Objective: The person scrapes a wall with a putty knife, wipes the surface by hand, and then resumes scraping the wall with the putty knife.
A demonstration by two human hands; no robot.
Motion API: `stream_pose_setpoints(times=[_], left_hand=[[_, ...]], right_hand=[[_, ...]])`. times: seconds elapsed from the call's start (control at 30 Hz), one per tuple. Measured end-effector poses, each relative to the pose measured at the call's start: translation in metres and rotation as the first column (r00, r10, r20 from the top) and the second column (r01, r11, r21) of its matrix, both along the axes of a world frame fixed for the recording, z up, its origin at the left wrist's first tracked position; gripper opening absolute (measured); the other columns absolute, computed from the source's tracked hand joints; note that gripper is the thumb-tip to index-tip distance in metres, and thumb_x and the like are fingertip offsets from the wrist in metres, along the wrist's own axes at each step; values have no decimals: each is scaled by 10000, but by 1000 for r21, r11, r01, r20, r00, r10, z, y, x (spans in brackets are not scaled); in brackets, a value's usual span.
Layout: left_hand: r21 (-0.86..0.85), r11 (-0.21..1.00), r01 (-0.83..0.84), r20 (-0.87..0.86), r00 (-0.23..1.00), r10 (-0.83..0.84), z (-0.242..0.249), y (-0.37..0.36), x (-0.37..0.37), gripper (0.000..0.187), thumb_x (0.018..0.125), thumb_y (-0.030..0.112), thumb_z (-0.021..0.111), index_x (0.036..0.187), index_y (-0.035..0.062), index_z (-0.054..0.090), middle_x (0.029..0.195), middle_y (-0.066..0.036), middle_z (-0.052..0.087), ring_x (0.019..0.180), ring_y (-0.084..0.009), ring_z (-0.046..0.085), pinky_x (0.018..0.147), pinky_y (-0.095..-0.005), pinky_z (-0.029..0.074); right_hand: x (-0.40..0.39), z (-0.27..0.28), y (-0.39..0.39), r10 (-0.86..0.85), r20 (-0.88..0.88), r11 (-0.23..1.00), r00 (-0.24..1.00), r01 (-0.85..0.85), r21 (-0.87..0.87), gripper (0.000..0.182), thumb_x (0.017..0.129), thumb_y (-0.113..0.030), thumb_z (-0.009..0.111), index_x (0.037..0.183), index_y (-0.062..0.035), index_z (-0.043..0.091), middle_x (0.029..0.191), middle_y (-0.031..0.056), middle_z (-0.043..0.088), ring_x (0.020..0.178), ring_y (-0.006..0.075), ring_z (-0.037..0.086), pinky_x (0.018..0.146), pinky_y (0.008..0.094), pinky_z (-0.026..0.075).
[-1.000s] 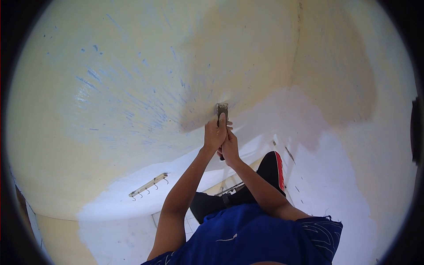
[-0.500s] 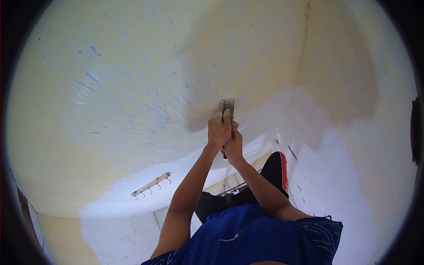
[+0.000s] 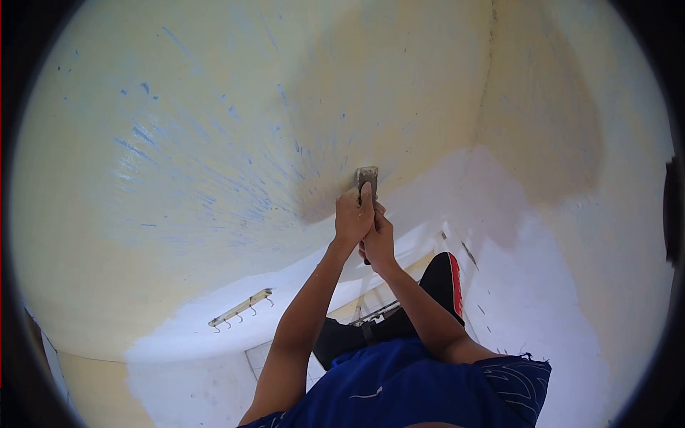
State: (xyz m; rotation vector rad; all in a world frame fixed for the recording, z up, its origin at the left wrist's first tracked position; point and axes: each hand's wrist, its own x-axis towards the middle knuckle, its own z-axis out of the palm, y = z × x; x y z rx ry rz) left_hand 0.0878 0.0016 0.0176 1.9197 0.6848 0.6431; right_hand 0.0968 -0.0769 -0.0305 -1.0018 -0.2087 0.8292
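Both my hands are wrapped around one scraper, its flat, whitish-smeared blade against the yellowish wall. My left hand is closed high on the tool, with the thumb lying along it near the blade. Lower down, my right hand closes around the handle, partly behind the left. The dark handle end pokes out below the fingers. Blue streaks spread over the wall to the left of the blade, and a darker damp-looking patch surrounds it.
A hook rail is fixed to the white lower wall at lower left. A wall corner runs down at upper right. My bent knee in dark trousers with a red stripe is close below. A dark object stands at the right edge.
The view has shifted slightly, so the wall, hook rail and hands sit a little lower in the picture. Both hands keep the same grip on the scraper; the blade's place on the wall looks almost unchanged.
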Motion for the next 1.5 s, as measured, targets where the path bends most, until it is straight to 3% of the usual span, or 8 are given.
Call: stream_pose_setpoints(times=[0.33, 0.5, 0.57, 0.77, 0.93, 1.07, 1.27, 1.5], left_hand=[[12, 1000, -8, 37, 999, 8, 2, -7, 4, 448, 1058, 264, 478, 741, -33, 588, 640, -126, 683, 569, -175, 664, 556, -334, 506], [12, 1000, -4, 21, 1000, 4, 7, -5, 12, 441, 1045, 256, 489, 734, -37, 597, 615, -145, 671, 575, -221, 689, 570, -359, 516], [-25, 1000, -13, 22, 1000, 14, 12, -9, 17, 455, 1063, 268, 458, 746, -27, 596, 630, -125, 678, 571, -169, 665, 556, -322, 506], [29, 999, -30, 41, 999, 29, 3, -9, 6, 440, 1043, 260, 478, 733, -29, 597, 622, -143, 679, 565, -238, 685, 563, -365, 510], [64, 997, -38, -1, 999, 39, 6, -7, 11, 442, 1047, 266, 469, 749, -31, 603, 619, -139, 674, 559, -216, 673, 548, -350, 502], [12, 1000, -27, 58, 998, 26, 38, -14, 23, 450, 1053, 275, 460, 758, -29, 612, 620, -123, 674, 561, -189, 667, 539, -327, 500], [31, 999, -35, 43, 999, 34, 10, -8, 9, 464, 1057, 281, 467, 726, -21, 589, 625, -120, 677, 555, -177, 659, 539, -329, 497], [2, 999, -32, -13, 999, 32, 30, -13, 16, 446, 1041, 281, 492, 753, -38, 610, 614, -137, 667, 576, -228, 691, 580, -356, 519]], right_hand=[[3, -5, -1, -46, 98, 999, 994, 44, 21, 333, 1063, -296, 481, 1132, 0, 617, 589, -18, 510, 381, 47, 422, 333, 232, 315], [14, 8, -5, -19, 97, 998, 995, 24, -50, 315, 1059, -279, 490, 1082, 1, 631, 595, -13, 522, 381, 52, 436, 336, 232, 324], [19, 11, -4, -36, 118, 999, 992, 40, -25, 311, 1058, -274, 489, 1071, 2, 633, 595, -13, 522, 380, 53, 437, 338, 232, 326], [10, -2, -4, -40, 99, 999, 994, 38, 12, 295, 1059, -262, 480, 1033, -3, 618, 594, -13, 524, 383, 53, 436, 342, 234, 329], [16, 9, -7, 4, 95, 1000, 995, -1, -24, 211, 1033, -206, 526, 1127, -29, 591, 601, -34, 505, 382, 26, 384, 332, 220, 274], [21, 30, -4, -55, 112, 997, 992, 49, 61, 220, 1038, -207, 514, 1130, -22, 591, 601, -31, 504, 382, 28, 392, 332, 220, 281], [12, 11, -4, -32, 100, 999, 994, 29, 38, 343, 1061, -303, 495, 1160, 3, 615, 586, -23, 510, 382, 42, 418, 336, 231, 313], [17, 19, -5, -10, 26, 999, 1000, 8, 50, 181, 1031, -192, 529, 1089, -36, 602, 589, -41, 484, 382, 21, 376, 329, 217, 275]])
